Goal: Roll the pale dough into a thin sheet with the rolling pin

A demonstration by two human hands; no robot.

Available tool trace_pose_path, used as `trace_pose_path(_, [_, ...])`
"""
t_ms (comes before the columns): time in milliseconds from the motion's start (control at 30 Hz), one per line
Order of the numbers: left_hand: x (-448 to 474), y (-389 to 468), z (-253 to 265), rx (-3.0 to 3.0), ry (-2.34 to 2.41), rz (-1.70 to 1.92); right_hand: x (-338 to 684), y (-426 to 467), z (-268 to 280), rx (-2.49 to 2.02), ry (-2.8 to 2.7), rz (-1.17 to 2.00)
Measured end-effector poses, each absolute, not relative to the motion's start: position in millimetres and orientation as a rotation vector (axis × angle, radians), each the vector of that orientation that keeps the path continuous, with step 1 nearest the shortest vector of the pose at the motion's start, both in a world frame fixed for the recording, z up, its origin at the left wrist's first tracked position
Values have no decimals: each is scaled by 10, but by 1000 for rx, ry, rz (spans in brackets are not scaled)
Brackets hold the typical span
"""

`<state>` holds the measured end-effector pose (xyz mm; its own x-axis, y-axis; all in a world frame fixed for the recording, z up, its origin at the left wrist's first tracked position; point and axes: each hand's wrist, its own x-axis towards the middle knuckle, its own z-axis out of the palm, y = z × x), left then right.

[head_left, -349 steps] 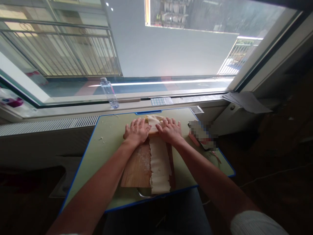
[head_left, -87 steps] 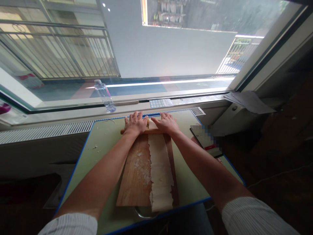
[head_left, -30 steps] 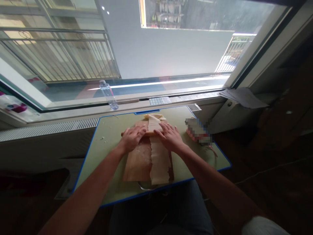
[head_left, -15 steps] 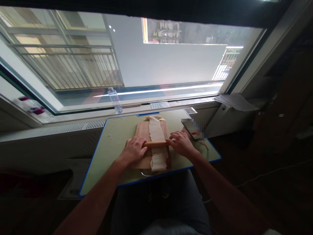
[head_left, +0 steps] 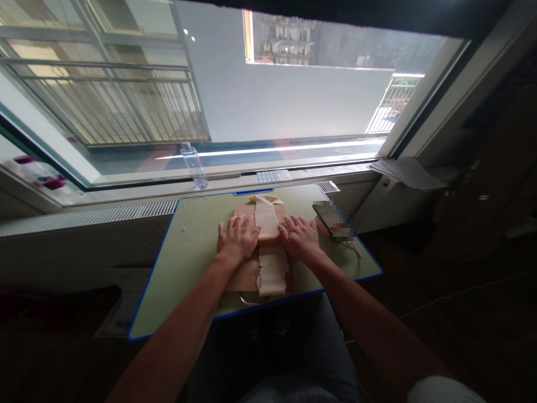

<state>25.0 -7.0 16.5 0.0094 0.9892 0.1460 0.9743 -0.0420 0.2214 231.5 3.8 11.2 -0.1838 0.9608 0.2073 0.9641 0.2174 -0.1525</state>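
Note:
A wooden rolling pin (head_left: 269, 240) lies crosswise over a long strip of pale dough (head_left: 272, 271) on a wooden cutting board (head_left: 243, 274). My left hand (head_left: 240, 238) rests palm down over the pin's left end, fingers stretched forward and slightly apart. Over the other end lies my right hand (head_left: 300, 234), also flat, with its fingers pointing away from me. Both palms cover the pin's ends, so only its middle shows. At its far end the dough strip is folded over in loose layers.
The board sits on a small green table (head_left: 180, 280) with a blue edge. A phone (head_left: 334, 221) with a blurred screen lies at the right. On the windowsill stand a clear plastic bottle (head_left: 194, 167) and a keyboard-like white panel (head_left: 273, 176). Dough scraps dot the table's left side.
The rolling pin has moved slightly away from me along the dough. My hands have shifted from curling around its ends to lying flat over it, closer together.

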Motion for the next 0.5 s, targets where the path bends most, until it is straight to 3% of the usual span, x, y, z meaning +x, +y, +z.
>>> trace_pose_path(500, [88,974,209,2239,2150,508,2184,1020,252,-1992,-2168,420])
